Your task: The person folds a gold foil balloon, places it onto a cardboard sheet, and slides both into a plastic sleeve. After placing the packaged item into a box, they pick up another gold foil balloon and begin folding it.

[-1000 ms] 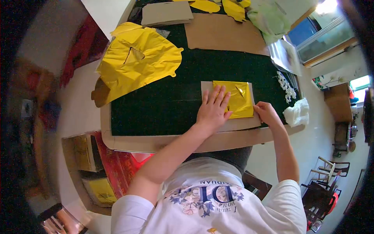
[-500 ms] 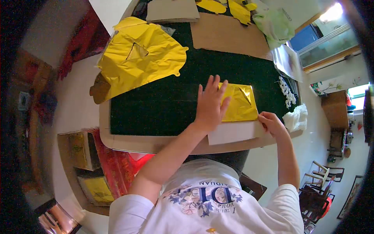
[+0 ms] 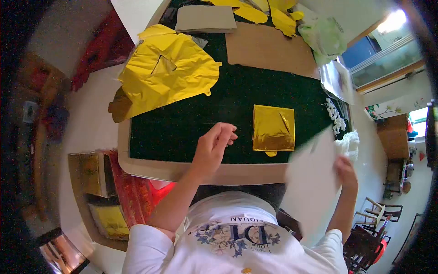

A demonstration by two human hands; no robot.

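Over the dark green mat (image 3: pixel 182 123), my left hand (image 3: pixel 213 145) hovers with its fingers loosely curled, grasping nothing. Just to its right, 1 folded gold foil square (image 3: pixel 273 128) lies flat on the mat, apart from both hands. My right hand (image 3: pixel 345 168) grips a blurred pale card sheet (image 3: pixel 312 182) off the board's edge. Farther up lies a crumpled yellow sheet (image 3: pixel 171 75).

Upside-down "DI" lettering on white T-shirt (image 3: pixel 237 237)
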